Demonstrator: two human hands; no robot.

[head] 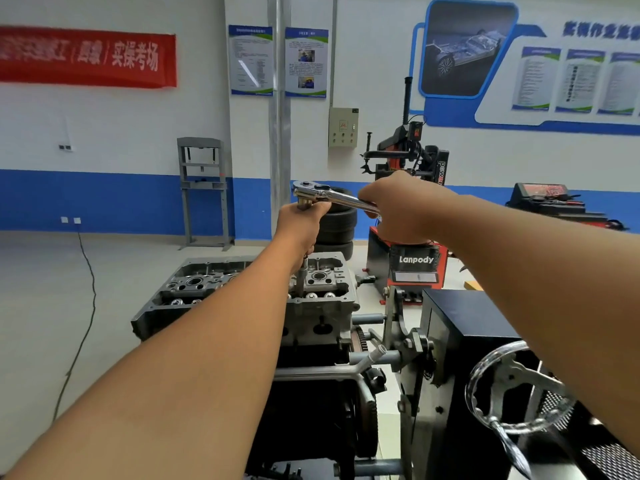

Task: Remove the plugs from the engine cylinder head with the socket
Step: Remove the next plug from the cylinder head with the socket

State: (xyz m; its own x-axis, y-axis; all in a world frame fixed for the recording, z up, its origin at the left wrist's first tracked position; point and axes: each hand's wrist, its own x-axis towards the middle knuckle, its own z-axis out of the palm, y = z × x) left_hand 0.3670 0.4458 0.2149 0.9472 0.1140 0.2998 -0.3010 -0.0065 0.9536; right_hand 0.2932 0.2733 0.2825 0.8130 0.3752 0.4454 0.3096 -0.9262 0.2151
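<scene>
1. Above the cylinder head [311, 299], left hand [300, 225] grip clenched round the socket extension [302, 271], just under the ratchet [332, 195] head.
2. Right hand [398, 209] grip closed round the ratchet handle.
3. Extension stands upright into the head's top.
4. One ratchet, one extension, two hands; plugs not visible.

- Left hand [300, 223] grips the socket extension [303, 271] standing upright in the cylinder head [322, 289].
- Right hand [401, 209] holds the ratchet [332, 195] handle.
</scene>
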